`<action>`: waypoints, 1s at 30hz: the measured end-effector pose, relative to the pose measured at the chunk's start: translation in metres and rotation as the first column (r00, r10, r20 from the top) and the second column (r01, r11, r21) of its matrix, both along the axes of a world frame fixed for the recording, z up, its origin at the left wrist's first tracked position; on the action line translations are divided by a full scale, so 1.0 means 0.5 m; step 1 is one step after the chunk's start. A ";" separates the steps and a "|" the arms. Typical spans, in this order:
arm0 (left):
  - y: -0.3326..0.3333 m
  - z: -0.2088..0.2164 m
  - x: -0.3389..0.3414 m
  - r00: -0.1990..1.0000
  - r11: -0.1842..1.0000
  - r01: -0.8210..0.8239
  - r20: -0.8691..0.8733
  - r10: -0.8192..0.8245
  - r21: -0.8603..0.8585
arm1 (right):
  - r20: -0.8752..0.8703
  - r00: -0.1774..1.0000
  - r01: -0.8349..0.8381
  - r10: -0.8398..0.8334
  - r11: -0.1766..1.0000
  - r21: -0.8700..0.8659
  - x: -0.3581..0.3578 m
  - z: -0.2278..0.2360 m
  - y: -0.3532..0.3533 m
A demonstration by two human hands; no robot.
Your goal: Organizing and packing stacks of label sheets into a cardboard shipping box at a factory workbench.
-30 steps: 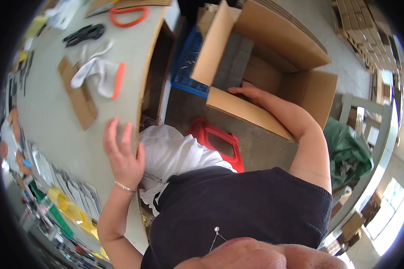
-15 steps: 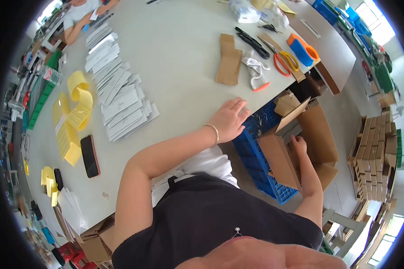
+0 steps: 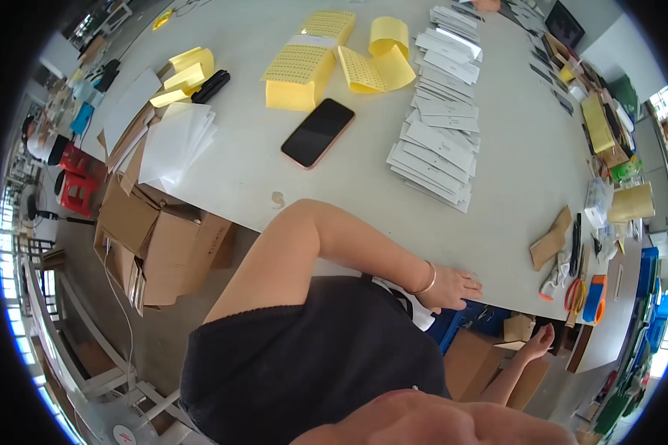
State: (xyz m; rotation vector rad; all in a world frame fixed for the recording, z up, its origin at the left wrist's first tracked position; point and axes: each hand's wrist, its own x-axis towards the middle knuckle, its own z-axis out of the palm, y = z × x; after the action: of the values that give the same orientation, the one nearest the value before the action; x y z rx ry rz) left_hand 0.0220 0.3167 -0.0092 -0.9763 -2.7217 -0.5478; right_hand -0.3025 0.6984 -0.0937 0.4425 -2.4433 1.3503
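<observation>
- Here's your left hand (image 3: 451,288), palm down on the tabletop (image 3: 334,200) right at its edge, fingers spread a little and gripping nothing; it looks like a prop for your weight as you lean right.
- Over on the other side, your right hand (image 3: 539,343) is up above the open cardboard box (image 3: 470,360), fingers loosely curled. No object shows in it, but you can't tell from here whether something small is pinched.
- That box sits low, just past the table edge on your right, flaps up, probably parked there so your arm can drop straight in. A blue crate (image 3: 447,326) shows beside it, partly hidden by your left hand.
- Forward of your bent left arm, the phone (image 3: 318,133) lies flat, screen up and dark, free of both hands.
- Off to the right near the corner: glove (image 3: 554,282), scissors (image 3: 574,295) and tape roll (image 3: 595,300) bunch close together, seemingly to be in easy reach of your right hand.
- Further in, white slips (image 3: 434,159) overlap in a long fanned row, likely so each edge can be picked up singly.
- Beyond the phone, a stack of yellow sheets (image 3: 304,67) rests next to a curling yellow strip (image 3: 378,70).
</observation>
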 end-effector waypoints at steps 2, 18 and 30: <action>-0.019 0.007 0.007 0.999 0.999 0.010 0.052 -0.011 0.034 | -0.070 0.996 0.057 -0.053 0.997 0.049 0.004 0.002 -0.026; -0.023 0.056 -0.012 0.974 0.994 -0.107 0.200 0.107 -0.009 | -0.057 0.826 0.562 -0.561 0.827 0.018 -0.008 0.055 0.176; 0.113 0.047 -0.217 0.973 0.975 -0.181 0.124 0.197 -0.133 | 0.127 0.872 0.079 -0.472 0.394 0.916 -0.261 0.075 0.185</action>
State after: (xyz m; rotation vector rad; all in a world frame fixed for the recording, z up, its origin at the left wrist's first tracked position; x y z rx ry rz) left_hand -0.0866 0.3730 0.0142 -0.7167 -2.9589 -0.4337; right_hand -0.4330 0.7907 -0.0562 -0.0804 -3.2015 -0.1959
